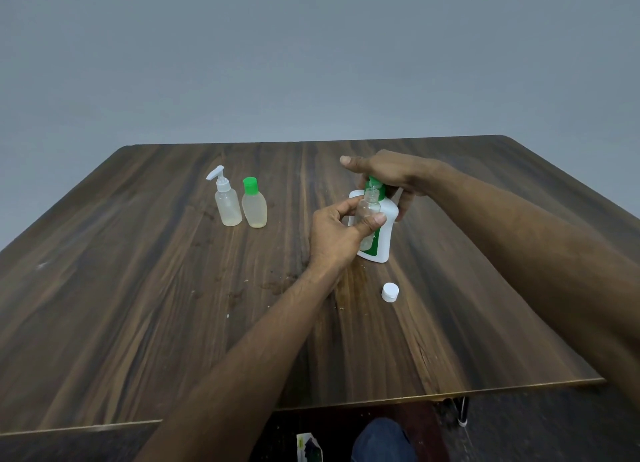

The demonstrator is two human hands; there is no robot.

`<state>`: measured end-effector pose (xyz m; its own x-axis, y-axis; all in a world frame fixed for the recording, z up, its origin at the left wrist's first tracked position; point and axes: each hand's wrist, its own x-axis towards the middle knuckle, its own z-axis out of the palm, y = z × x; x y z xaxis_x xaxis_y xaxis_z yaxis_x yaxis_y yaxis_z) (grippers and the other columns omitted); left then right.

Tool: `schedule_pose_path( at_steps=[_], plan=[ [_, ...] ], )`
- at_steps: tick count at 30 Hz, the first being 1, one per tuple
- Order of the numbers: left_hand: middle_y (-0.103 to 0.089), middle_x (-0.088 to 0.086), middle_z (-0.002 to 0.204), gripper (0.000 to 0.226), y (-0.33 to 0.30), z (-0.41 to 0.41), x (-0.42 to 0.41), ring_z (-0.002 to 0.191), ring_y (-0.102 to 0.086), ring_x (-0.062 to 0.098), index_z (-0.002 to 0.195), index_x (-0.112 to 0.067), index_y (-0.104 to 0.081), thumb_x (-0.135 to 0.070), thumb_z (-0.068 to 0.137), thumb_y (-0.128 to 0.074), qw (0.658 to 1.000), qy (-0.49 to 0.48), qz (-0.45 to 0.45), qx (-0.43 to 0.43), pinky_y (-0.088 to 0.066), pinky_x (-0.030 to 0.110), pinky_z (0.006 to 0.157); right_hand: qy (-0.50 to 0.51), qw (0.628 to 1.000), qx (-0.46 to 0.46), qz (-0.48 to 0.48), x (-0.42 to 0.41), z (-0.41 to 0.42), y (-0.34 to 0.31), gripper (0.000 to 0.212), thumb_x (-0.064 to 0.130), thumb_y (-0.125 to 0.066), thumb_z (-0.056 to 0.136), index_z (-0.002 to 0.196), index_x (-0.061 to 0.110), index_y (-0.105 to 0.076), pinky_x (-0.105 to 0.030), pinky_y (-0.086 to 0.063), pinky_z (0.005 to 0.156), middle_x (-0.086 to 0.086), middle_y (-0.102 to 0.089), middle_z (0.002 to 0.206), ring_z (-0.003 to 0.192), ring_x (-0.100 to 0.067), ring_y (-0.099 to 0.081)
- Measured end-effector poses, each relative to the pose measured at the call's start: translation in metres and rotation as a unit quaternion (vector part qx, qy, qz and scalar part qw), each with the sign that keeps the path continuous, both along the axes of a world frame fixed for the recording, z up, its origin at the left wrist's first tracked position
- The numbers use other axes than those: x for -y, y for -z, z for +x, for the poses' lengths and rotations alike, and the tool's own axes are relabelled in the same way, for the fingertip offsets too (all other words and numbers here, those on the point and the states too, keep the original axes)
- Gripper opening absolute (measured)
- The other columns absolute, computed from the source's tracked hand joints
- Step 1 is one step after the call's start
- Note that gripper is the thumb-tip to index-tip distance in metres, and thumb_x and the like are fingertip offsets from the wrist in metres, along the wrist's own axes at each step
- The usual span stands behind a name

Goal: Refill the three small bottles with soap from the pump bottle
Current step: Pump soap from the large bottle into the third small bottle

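Above the tabletop, the left hand pinches the light, slippery, uncapped small bottle mid-body with curled fingers under the spout, while the right hand presses the pump bottle.

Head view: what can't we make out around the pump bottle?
- Pump bottle: pump head mostly hidden under the right hand; label blocked by the small clear bottle and the left hand.
- Small clear bottle: fill level unreadable, fingers cover it.
- Whether soap is flowing: too small to tell.
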<state>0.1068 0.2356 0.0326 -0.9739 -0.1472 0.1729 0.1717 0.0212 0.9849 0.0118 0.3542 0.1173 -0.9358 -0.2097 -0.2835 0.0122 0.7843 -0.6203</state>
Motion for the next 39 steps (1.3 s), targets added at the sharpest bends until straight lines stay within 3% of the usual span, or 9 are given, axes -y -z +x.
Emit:
schedule_pose_path(
  at_steps=[4,10,19,23,26,29,34,39],
  plan=[
    [-0.073,0.0,0.113,0.043,-0.0008,0.0007,-0.0001,0.112,-0.065,0.018,0.114,-0.016,-0.072,-0.022,0.074,-0.084,1.0,-0.003,-0.006,-0.002,-0.053,0.048,0.097,-0.001,1.0,-0.008,0.006,0.001,0.0005,0.0009,0.081,0.081,-0.045,0.086,0.098,0.006,-0.071,-0.046,-0.061,0.052,-0.012,-0.076,0.082,0.071,-0.031,-0.076],
    [-0.073,0.0,0.113,0.042,-0.0019,0.0015,0.0006,0.113,-0.064,0.018,0.114,-0.016,-0.072,-0.021,0.074,-0.084,1.0,0.001,-0.003,-0.004,-0.052,0.048,0.098,-0.005,1.0,0.019,-0.01,0.0018,0.0042,-0.0063,0.091,0.094,-0.044,0.071,0.099,0.01,-0.067,-0.048,-0.061,0.054,-0.012,-0.075,0.09,0.081,-0.032,-0.074],
    [-0.073,0.004,0.113,0.042,-0.0009,0.0015,-0.0005,0.111,-0.066,0.023,0.115,-0.012,-0.072,-0.019,0.075,-0.084,1.0,-0.002,0.0,0.0,-0.053,0.05,0.097,0.001,1.0,-0.005,0.013,0.0022,0.0037,-0.0015,0.076,0.075,-0.04,0.093,0.107,0.006,-0.067,-0.046,-0.061,0.055,-0.013,-0.075,0.091,0.079,-0.032,-0.075],
    [-0.074,0.003,0.111,0.041,-0.0005,0.0015,0.0001,0.109,-0.066,0.021,0.112,-0.015,-0.073,-0.02,0.073,-0.084,1.0,-0.003,0.003,-0.002,-0.053,0.05,0.096,0.008,1.0,0.003,-0.008,0.0022,0.0082,-0.0041,0.079,0.085,-0.042,0.084,0.099,0.011,-0.066,-0.046,-0.061,0.056,-0.012,-0.074,0.091,0.078,-0.032,-0.074],
    [-0.074,0.001,0.109,0.039,-0.0011,0.0016,0.0008,0.108,-0.067,0.021,0.111,-0.016,-0.073,-0.02,0.073,-0.084,1.0,-0.003,0.001,-0.001,-0.053,0.049,0.096,0.004,1.0,0.016,-0.01,0.0034,0.0093,-0.0083,0.084,0.089,-0.043,0.079,0.105,0.011,-0.064,-0.05,-0.062,0.058,-0.012,-0.072,0.096,0.083,-0.033,-0.073],
    [-0.075,0.004,0.108,0.037,-0.0001,0.0008,0.0015,0.108,-0.067,0.023,0.109,-0.015,-0.074,-0.018,0.073,-0.084,1.0,0.0,0.005,-0.002,-0.053,0.051,0.095,0.004,1.0,0.022,0.003,0.0033,0.0073,-0.007,0.076,0.077,-0.041,0.091,0.113,0.007,-0.063,-0.047,-0.061,0.058,-0.013,-0.072,0.097,0.085,-0.033,-0.072],
    [-0.075,-0.002,0.103,0.031,-0.0017,0.0015,0.0016,0.103,-0.069,0.017,0.099,-0.029,-0.073,-0.019,0.073,-0.085,1.0,-0.003,0.0,-0.004,-0.054,0.048,0.094,0.015,1.0,-0.007,0.014,0.0054,0.0058,-0.0019,0.066,0.064,-0.042,0.1,0.11,0.003,-0.065,-0.046,-0.06,0.052,-0.015,-0.073,0.091,0.078,-0.033,-0.073],
    [-0.073,0.002,0.113,0.042,-0.001,0.002,0.0008,0.109,-0.066,0.02,0.114,-0.016,-0.072,-0.021,0.074,-0.084,1.0,-0.005,-0.004,0.0,-0.053,0.05,0.096,0.015,1.0,0.005,-0.01,0.0037,0.0095,-0.005,0.077,0.083,-0.044,0.085,0.101,0.011,-0.065,-0.046,-0.061,0.054,-0.012,-0.073,0.091,0.078,-0.032,-0.074]
  ],
)
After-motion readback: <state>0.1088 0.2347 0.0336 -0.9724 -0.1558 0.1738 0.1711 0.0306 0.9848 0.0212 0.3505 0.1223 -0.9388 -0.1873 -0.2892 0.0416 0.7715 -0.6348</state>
